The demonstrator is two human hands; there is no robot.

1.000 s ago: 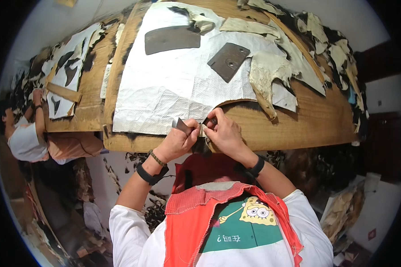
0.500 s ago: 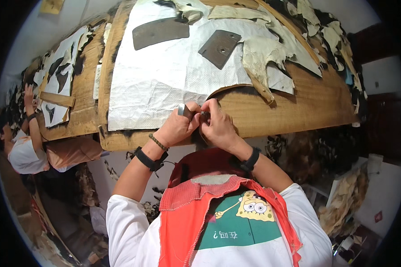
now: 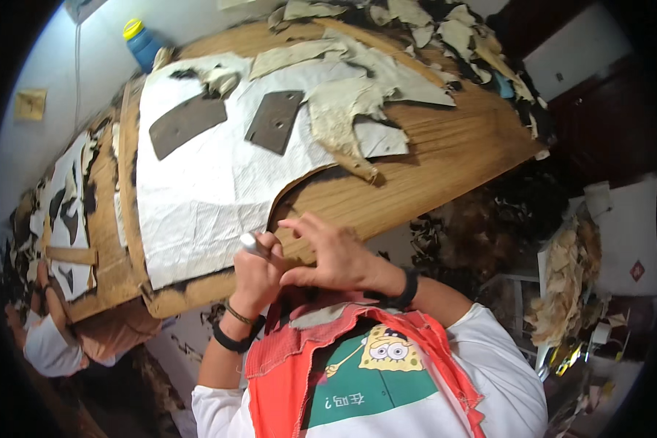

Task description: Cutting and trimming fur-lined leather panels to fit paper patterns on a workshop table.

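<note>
My left hand (image 3: 257,281) is closed round a small silvery metal tool (image 3: 250,242), whose bright end sticks up above the fist; its full shape is hidden. Just beside it, my right hand (image 3: 332,255) has thumb and fingers spread apart with nothing in them. Both hands are at the near edge of the wooden table (image 3: 431,168). Beyond them lies a white woven sheet (image 3: 197,208) with a curved right edge and dark fur along its border. On it rest a curved dark plate (image 3: 188,125) and a dark plate with holes (image 3: 275,123).
A pale hide scrap (image 3: 343,109) overlaps the sheet. More hide scraps (image 3: 463,33) pile along the table's far right. A blue bottle with a yellow lid (image 3: 143,47) stands at the back. At far left a co-worker (image 3: 55,343) reaches over another board with a wooden strip (image 3: 71,255).
My hands were pinched together; now the right hand's fingers have spread and the left grips the tool alone. The view has turned, so the table appears tilted and shifted left.
</note>
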